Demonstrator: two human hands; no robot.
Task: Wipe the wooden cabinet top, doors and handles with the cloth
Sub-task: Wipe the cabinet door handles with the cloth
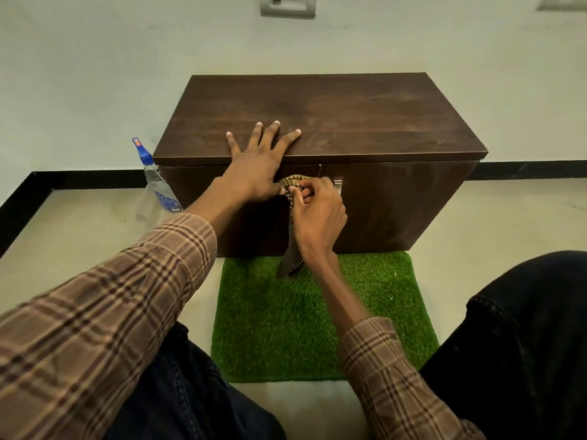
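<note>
A dark wooden cabinet [349, 122] stands on the floor against the wall, both front doors closed. My left hand [257, 160] lies flat on the front edge of its top, fingers spread. My right hand [317, 214] grips a brown checked cloth [292, 249] at the top of the doors, by the gap between them; the cloth's loose end hangs down to the mat. A metal handle [338, 185] shows just right of my right hand. The left door's handle is hidden behind my hands.
A clear spray bottle [157, 182] with a blue nozzle stands on the floor at the cabinet's left side. A green artificial-grass mat [317, 328] lies in front of the cabinet, between my knees. A black skirting runs along the wall.
</note>
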